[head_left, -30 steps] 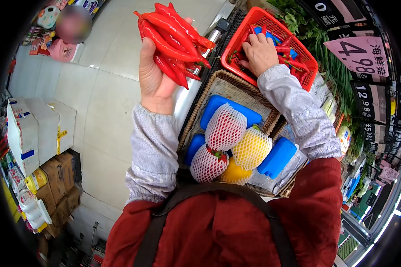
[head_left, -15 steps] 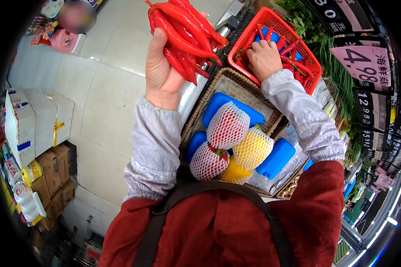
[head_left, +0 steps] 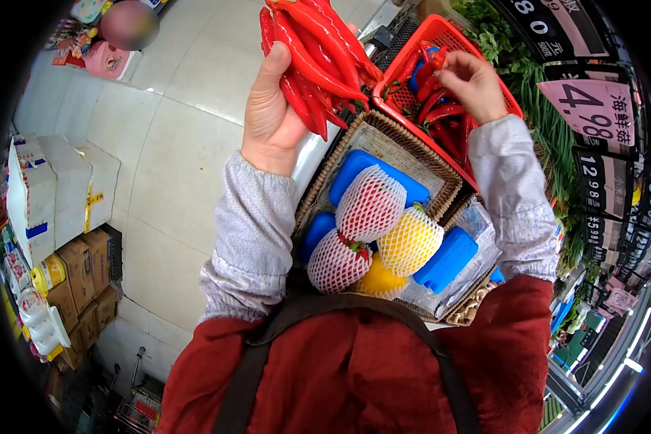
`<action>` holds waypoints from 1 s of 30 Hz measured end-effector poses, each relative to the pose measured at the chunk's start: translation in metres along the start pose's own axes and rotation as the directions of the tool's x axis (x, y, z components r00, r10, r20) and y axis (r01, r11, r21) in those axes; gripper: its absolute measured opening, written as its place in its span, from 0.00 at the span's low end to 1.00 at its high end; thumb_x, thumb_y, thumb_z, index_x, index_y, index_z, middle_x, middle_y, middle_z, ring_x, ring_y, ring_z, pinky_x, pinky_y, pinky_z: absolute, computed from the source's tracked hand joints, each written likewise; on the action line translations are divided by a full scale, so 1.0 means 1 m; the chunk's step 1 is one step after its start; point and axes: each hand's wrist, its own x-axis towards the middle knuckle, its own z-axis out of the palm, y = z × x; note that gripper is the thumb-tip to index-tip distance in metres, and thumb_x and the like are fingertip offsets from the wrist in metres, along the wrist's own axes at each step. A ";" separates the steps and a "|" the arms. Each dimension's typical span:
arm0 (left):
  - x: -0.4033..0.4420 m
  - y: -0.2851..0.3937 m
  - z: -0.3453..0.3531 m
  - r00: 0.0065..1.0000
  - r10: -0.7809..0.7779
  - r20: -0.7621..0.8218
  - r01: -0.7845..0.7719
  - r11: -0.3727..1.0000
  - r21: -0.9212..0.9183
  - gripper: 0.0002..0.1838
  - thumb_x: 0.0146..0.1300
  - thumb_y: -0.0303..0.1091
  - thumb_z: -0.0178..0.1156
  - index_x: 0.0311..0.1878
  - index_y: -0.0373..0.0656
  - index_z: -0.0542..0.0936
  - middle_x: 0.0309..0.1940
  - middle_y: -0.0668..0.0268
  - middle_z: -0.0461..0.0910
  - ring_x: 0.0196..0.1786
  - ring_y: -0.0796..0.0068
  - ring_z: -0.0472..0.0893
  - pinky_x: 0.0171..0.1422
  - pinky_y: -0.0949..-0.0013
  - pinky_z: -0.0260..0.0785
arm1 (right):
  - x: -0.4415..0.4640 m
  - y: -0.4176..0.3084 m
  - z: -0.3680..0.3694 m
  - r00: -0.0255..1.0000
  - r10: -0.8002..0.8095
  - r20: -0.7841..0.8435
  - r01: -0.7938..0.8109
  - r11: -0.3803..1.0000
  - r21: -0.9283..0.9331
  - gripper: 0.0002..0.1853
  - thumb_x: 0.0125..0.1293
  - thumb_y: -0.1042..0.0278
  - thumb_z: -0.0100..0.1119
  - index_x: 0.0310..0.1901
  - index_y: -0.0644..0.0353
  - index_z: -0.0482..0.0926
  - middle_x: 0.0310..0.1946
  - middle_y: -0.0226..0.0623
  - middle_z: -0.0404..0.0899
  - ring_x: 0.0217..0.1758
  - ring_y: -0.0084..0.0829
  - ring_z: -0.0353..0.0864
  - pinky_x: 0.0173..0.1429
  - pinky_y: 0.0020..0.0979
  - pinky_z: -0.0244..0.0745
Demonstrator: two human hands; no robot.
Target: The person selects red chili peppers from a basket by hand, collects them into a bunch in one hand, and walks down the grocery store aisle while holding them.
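Observation:
A bunch of long, glossy red chili peppers point(head_left: 318, 61) lies in my left hand point(head_left: 271, 119), with the thumb closed over its near side. The hand is raised left of a red plastic basket point(head_left: 405, 124). My right hand point(head_left: 477, 85) is over the basket, its thumb and fingertips pinched on a red chili pepper point(head_left: 428, 72). More red chili peppers point(head_left: 448, 136) lie below it in the basket, beside a blue piece partly covered by them.
Nearer me, a wicker tray point(head_left: 340, 148) holds red bell peppers point(head_left: 370, 204) and yellow bell peppers point(head_left: 411, 240) in foam nets, among blue blocks point(head_left: 447, 259). Leafy greens point(head_left: 539, 94) and price signs point(head_left: 589, 108) line the right. Cartons point(head_left: 79, 267) stand on the left.
My right hand has lifted and shifted right from among the basket's peppers, now pinching one. The basket's peppers are rearranged. My left hand with its bunch has moved slightly right.

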 end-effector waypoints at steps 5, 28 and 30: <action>0.000 -0.001 0.000 0.999 -0.037 0.014 0.037 0.999 -0.015 0.42 0.50 0.48 0.67 0.63 0.41 0.60 0.57 0.41 0.64 0.56 0.49 0.71 0.62 0.53 0.66 | 0.006 -0.090 -0.004 0.967 -0.064 0.249 0.075 0.997 -0.035 0.06 0.60 0.74 0.55 0.38 0.65 0.75 0.29 0.30 0.78 0.33 0.19 0.78 0.42 0.19 0.71; 0.001 0.004 -0.009 1.000 -0.006 0.007 0.007 0.964 -0.266 0.33 0.53 0.42 0.66 0.59 0.41 0.64 0.55 0.60 0.70 0.57 0.62 0.71 0.61 0.58 0.67 | 0.027 -0.058 0.017 0.964 -0.147 0.221 0.256 0.734 -0.628 0.08 0.54 0.63 0.59 0.35 0.54 0.82 0.30 0.36 0.82 0.31 0.35 0.81 0.40 0.33 0.75; 0.001 0.005 -0.009 1.000 0.010 0.001 -0.009 0.970 -0.244 0.33 0.53 0.42 0.66 0.59 0.41 0.64 0.54 0.60 0.70 0.57 0.62 0.71 0.61 0.58 0.67 | 0.014 -0.020 0.023 0.894 -0.216 0.392 0.445 0.344 -0.826 0.06 0.52 0.62 0.60 0.32 0.48 0.82 0.30 0.32 0.79 0.39 0.37 0.77 0.43 0.38 0.73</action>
